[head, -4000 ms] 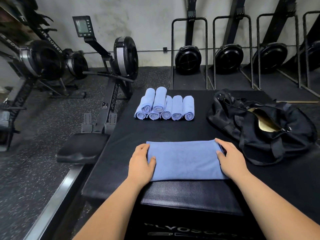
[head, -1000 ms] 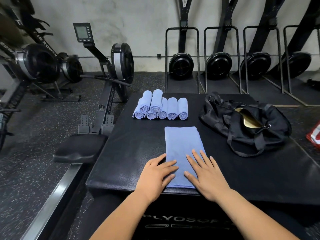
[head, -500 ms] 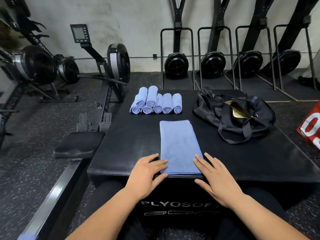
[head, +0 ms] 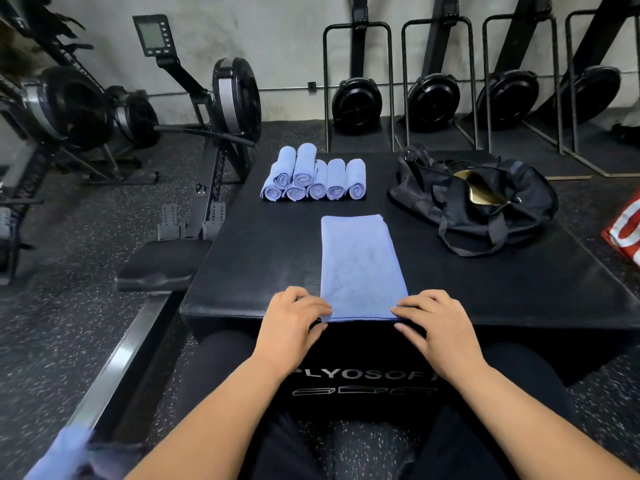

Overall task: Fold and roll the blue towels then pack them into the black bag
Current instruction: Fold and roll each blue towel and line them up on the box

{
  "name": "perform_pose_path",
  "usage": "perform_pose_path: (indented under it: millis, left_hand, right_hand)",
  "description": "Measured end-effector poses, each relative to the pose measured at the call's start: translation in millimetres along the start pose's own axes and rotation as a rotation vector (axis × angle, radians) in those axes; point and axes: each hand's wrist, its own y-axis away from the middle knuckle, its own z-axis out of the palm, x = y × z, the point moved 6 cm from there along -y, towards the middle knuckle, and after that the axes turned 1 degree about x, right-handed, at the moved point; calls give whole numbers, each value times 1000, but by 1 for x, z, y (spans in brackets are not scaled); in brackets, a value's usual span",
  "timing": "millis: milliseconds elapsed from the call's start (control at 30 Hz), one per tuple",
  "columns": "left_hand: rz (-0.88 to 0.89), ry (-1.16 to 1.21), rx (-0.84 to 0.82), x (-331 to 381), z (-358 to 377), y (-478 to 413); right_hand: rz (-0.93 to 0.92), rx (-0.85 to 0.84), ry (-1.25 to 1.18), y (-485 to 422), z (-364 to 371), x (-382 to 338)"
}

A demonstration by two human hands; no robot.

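A folded blue towel [head: 360,265] lies lengthwise on the black plyo box [head: 263,258], its near edge at the box's front edge. My left hand [head: 294,320] pinches the towel's near-left corner, fingers above and thumb below. My right hand [head: 434,323] pinches the near-right corner the same way. Several rolled blue towels [head: 313,178] are stacked at the back of the box. The black bag [head: 474,195] sits at the back right, its top open on a gold lining.
A rowing machine [head: 221,98] and its seat [head: 162,265] stand close on the left of the box. More rowers stand upright along the back wall. A red and white object [head: 627,230] lies on the floor at right. Blurred blue cloth [head: 59,452] shows at bottom left.
The towel was turned from lying crosswise to lengthwise. My hands slid back from lying flat on it to its near corners, and the fingers have now curled onto the near edge.
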Motion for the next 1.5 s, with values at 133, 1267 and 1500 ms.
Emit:
perform_pose_path:
  millis: [133,1267,1500]
  left_hand:
    - [-19,9,31,1,-5,1]
    - [-15,26,122,4,3,-15]
    - [-44,43,75,-2,0,-8]
  right_hand:
    - [55,-10,-74,1,0,3]
    - [26,122,-4,-15,10,1]
    - [11,132,-62,-10,8,6]
